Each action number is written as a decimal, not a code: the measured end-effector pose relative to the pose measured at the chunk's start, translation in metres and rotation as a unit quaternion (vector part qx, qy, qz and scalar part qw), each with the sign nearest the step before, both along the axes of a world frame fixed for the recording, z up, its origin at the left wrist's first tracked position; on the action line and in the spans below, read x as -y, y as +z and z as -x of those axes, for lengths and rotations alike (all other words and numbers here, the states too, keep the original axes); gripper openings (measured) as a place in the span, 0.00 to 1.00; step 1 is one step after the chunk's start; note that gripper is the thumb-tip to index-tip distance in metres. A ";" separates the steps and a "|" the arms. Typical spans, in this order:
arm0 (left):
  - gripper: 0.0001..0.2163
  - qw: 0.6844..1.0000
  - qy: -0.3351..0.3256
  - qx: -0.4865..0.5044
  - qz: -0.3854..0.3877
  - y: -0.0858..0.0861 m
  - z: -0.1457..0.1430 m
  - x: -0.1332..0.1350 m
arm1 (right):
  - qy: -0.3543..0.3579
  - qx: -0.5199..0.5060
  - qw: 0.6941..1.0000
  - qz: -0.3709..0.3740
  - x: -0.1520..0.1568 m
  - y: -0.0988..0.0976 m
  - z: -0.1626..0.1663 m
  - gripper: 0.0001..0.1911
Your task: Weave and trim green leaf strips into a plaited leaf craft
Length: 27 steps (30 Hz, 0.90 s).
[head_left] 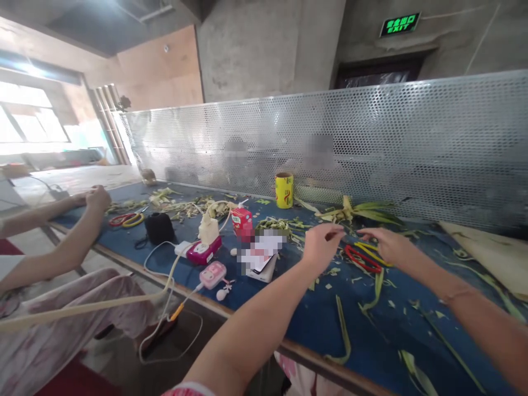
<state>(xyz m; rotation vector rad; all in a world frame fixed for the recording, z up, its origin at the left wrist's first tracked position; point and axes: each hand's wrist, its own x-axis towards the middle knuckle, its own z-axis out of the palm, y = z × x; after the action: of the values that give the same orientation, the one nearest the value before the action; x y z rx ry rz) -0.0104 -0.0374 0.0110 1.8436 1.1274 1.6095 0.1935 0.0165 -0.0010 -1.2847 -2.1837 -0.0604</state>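
My left hand [322,245] is above the blue table, its thumb and fingertips pinched together. Facing it across a small gap, my right hand [384,245] has its fingers curled in toward the thumb. Whatever thin thing either hand may hold is too small to make out. Below and beside my right hand lie scissors [363,260] with red and yellow handles. Green plant strips [377,291] and small scraps lie on the table under my hands. Behind them rests a bunch of long green leaves [367,211].
A yellow roll [284,191] stands by the perforated metal screen [371,126]. Left of my hands are a phone [264,256], a red drink carton [241,221], a magenta power strip [204,250] and cables. At far left a co-worker's hands [97,198] are near other scissors [127,220].
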 end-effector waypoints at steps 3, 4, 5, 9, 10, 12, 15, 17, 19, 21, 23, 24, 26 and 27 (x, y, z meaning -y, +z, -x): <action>0.18 0.998 0.012 -0.033 0.042 -0.004 0.002 -0.004 | 0.062 -0.018 0.997 0.035 0.006 -0.028 -0.004 0.24; 0.19 0.998 0.014 -0.040 0.047 -0.005 0.003 -0.006 | 0.073 -0.027 0.996 0.036 0.007 -0.036 -0.007 0.23; 0.19 0.998 0.013 -0.042 0.043 -0.005 0.003 -0.009 | 0.083 -0.034 0.995 0.036 0.007 -0.042 -0.010 0.22; 0.12 0.998 0.028 -0.050 0.009 -0.004 0.002 -0.014 | 0.066 -0.098 0.993 -0.027 0.000 -0.054 -0.018 0.17; 0.17 0.997 0.032 -0.069 0.030 -0.003 0.001 -0.014 | 0.063 -0.121 0.990 -0.038 -0.002 -0.053 -0.018 0.17; 0.24 0.995 0.042 -0.078 0.046 0.000 0.001 -0.012 | 0.068 -0.147 0.985 -0.062 -0.003 -0.049 -0.016 0.18; 0.22 0.996 0.004 -0.085 0.007 0.002 -0.001 -0.011 | 0.095 -0.122 0.986 -0.064 -0.001 -0.039 -0.009 0.14; 0.17 0.990 -0.003 -0.135 -0.032 0.001 -0.003 -0.013 | 0.092 -0.105 0.990 -0.029 0.004 -0.032 -0.004 0.10; 0.15 0.980 -0.017 -0.189 -0.056 0.000 -0.005 -0.016 | 0.087 -0.105 0.990 0.027 0.007 -0.025 -0.001 0.09; 0.15 0.970 -0.019 -0.218 -0.104 -0.002 -0.007 -0.020 | 0.073 -0.088 0.993 0.044 0.010 -0.019 0.001 0.08; 0.14 0.960 -0.029 -0.239 -0.144 -0.002 -0.008 -0.022 | 0.054 -0.042 0.997 0.020 0.011 -0.015 0.001 0.11; 0.13 0.956 -0.038 -0.253 -0.147 -0.002 -0.008 -0.022 | 0.043 -0.024 0.999 0.011 0.011 -0.013 0.001 0.13; 0.11 0.943 -0.063 -0.301 -0.129 0.000 -0.007 -0.021 | 0.021 -0.003 1.000 0.004 0.010 -0.011 0.000 0.16; 0.13 0.933 -0.068 -0.333 -0.118 0.002 -0.007 -0.020 | 0.012 0.001 1.000 0.004 0.009 -0.010 -0.001 0.15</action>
<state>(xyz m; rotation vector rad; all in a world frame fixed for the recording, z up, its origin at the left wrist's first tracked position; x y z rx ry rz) -0.0036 -0.0171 0.0126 2.6792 1.0475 1.0914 0.1942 0.0077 -0.0111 -1.2618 -2.2024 -0.0427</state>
